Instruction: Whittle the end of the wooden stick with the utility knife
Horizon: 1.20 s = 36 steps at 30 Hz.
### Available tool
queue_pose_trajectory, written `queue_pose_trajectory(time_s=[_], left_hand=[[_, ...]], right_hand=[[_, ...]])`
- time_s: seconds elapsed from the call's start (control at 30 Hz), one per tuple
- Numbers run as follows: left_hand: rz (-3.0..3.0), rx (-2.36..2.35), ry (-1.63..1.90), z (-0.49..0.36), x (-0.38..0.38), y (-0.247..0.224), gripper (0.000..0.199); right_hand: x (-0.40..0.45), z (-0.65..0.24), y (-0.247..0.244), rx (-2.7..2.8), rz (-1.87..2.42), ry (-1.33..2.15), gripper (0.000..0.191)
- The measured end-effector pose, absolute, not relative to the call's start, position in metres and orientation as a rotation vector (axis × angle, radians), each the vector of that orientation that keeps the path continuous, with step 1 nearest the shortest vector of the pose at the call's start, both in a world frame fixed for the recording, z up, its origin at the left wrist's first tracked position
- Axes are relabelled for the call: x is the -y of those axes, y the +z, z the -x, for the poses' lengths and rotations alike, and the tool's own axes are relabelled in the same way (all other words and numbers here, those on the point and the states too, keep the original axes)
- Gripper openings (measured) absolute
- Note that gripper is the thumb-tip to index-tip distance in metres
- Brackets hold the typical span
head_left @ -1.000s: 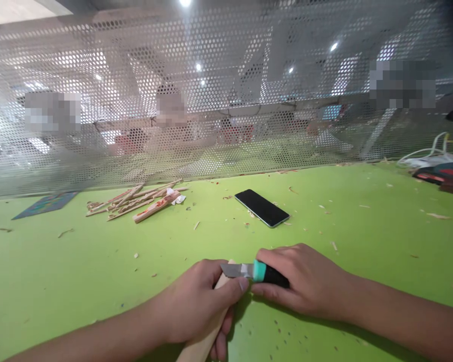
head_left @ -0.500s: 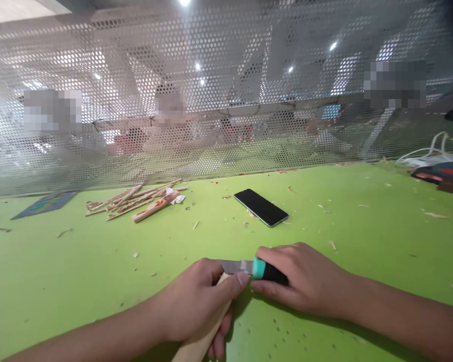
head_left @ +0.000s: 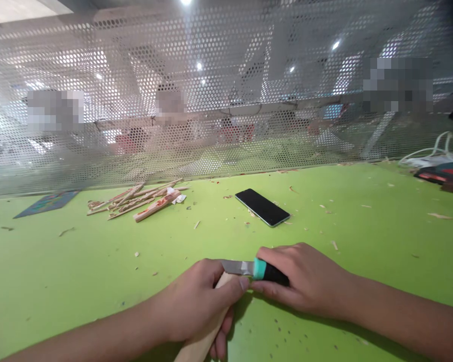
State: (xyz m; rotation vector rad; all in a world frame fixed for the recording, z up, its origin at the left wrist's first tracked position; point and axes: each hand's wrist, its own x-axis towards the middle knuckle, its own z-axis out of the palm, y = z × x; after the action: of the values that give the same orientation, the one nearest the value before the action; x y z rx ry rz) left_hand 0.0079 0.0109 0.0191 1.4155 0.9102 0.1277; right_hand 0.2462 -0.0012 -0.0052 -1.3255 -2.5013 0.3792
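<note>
One knife (head_left: pixel 259 270), one wooden piece (head_left: pixel 207 332) above a green table (head_left: pixel 98 271)

The left hand (head_left: pixel 194 301) is wrapped around the wooden piece, which slants up from the bottom edge. The right hand (head_left: pixel 305 276) grips the knife's black-and-teal handle, its blade crossing at the wood's far end; whether it bites in, I cannot tell. Beyond, a phone (head_left: pixel 262 207) lies flat, with a heap of thin sticks (head_left: pixel 126 202) to its left and shavings (head_left: pixel 334 245) scattered about.
</note>
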Motion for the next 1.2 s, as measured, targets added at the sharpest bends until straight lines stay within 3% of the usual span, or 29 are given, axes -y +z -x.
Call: queue_pose_trajectory(time_s=[0.93,1.2], left_hand=[[-1.409,-0.921,0.133,-0.007,-0.011,0.016,0.034],[-1.376,-0.913,0.069,-0.007,-0.014,0.023,0.017]], right_hand=[[0.001,-0.246,-0.003,2.521,1.325,0.335,0.047],[0.001,-0.246,-0.003,2.522,1.331,0.346,0.050]])
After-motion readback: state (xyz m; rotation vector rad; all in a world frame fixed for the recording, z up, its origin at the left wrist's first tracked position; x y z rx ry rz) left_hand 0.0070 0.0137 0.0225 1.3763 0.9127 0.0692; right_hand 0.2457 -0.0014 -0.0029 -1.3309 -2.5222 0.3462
